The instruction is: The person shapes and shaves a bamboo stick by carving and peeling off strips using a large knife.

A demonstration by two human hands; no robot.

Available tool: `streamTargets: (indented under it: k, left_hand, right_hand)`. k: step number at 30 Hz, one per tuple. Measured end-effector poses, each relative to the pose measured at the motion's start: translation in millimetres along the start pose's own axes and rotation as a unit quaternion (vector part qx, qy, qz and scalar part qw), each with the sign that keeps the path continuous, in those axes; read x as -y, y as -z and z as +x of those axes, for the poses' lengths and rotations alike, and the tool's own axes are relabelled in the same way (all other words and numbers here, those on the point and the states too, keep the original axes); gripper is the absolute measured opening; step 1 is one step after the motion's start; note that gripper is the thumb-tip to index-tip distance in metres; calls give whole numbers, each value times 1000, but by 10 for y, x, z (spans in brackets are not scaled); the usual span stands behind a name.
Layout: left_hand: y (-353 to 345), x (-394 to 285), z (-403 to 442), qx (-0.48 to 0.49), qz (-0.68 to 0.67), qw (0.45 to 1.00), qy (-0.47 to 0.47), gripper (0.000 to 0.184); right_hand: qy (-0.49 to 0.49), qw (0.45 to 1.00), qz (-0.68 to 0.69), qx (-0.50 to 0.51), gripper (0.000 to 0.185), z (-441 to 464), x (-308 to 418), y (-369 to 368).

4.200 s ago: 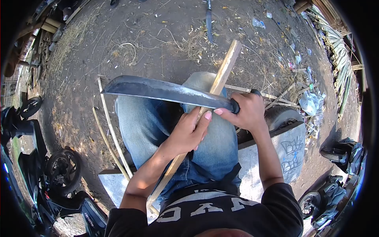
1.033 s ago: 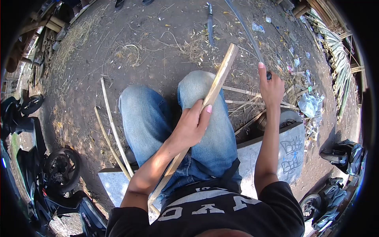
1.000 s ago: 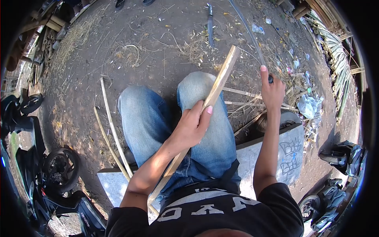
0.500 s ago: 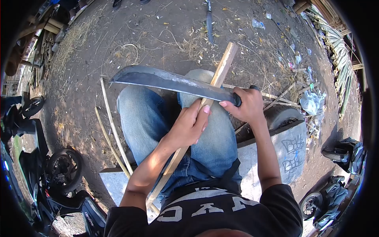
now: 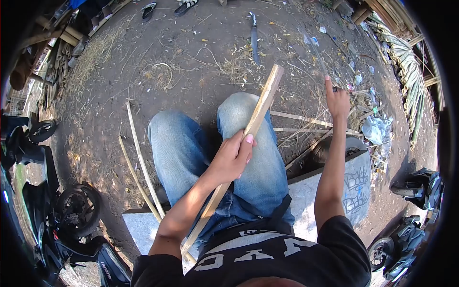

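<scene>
My left hand [image 5: 234, 158] is wrapped round a long split bamboo strip [image 5: 262, 107]. The strip slants across my right thigh, its thick end beyond the knee and its thin end down by my waist. Out to the right, away from the strip, my right hand [image 5: 339, 103] grips the dark handle of a machete [image 5: 335, 89]. Its blade is turned nearly edge-on and shows only as a thin line pointing up and away. Most of the handle is hidden by the fingers.
A second knife [image 5: 254, 40] lies on the dirt ahead. Bamboo strips [image 5: 136, 148] lean at my left, and others lie at right near plastic litter [image 5: 376, 129]. I sit on a concrete slab [image 5: 330, 191]. Motorbikes [image 5: 71, 210] stand on both sides; bamboo poles [image 5: 406, 67] are stacked far right.
My right hand has swung the machete off the strip, out to the right and forward, turning the blade from broadside to edge-on. My left hand keeps its hold on the strip.
</scene>
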State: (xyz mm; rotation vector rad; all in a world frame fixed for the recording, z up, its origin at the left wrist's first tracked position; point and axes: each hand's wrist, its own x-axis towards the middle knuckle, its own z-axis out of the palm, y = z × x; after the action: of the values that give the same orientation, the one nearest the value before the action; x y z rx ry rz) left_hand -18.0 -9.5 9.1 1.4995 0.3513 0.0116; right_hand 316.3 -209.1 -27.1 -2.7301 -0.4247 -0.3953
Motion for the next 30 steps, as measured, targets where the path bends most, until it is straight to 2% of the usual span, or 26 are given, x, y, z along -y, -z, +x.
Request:
streamTargets:
  k: [1,3,5,6,8,10,11,13,16,23,26,28,30]
  left_hand:
    - [10,-29,26,-5,-6,1000,20,36]
    - [17,-57,50,-1,-29,999,35,37]
    - [32,-78,83,14,-52,997,51,37]
    - [14,-80,85,17,-47,997,55,37]
    - [-27,-80,78,17,-50,998,29,40]
    - [-67,-101,87,15,-22,999,29,38]
    - [-87,-106,94,8,-2,1000,23,37]
    - [-104,-100,99,4,9,1000,16,36]
    - [-81,-89,106,-7,31,1000,0,34]
    - [-23,-9,122,-19,45,998,-27,33]
    - [-14,-26,119,-26,43,998,-29,33]
    - [-9,-17,126,-23,44,998,-34,33]
    - [-13,-1,139,-22,44,998,-39,33]
  right_hand:
    - [5,1000,16,-19,76,-81,-65,55]
    - [-18,991,117,56,75,-445,160,286]
    - [0,974,214,75,69,-753,284,322]
    - [-6,973,217,76,69,-882,374,326]
    - [119,954,271,50,65,-1101,579,373]
    - [167,940,263,141,66,-1184,735,452]
    - [163,941,262,141,66,-1210,827,474]
    - [251,944,173,124,59,-1211,972,508]
    - [300,939,115,126,58,-1118,1034,520]
    - [331,920,139,156,60,-1121,1055,367]
    - [336,919,140,150,61,-1102,1080,306]
    - [375,911,132,113,65,-1070,1036,241]
    - [371,910,133,125,66,-1032,1014,242]
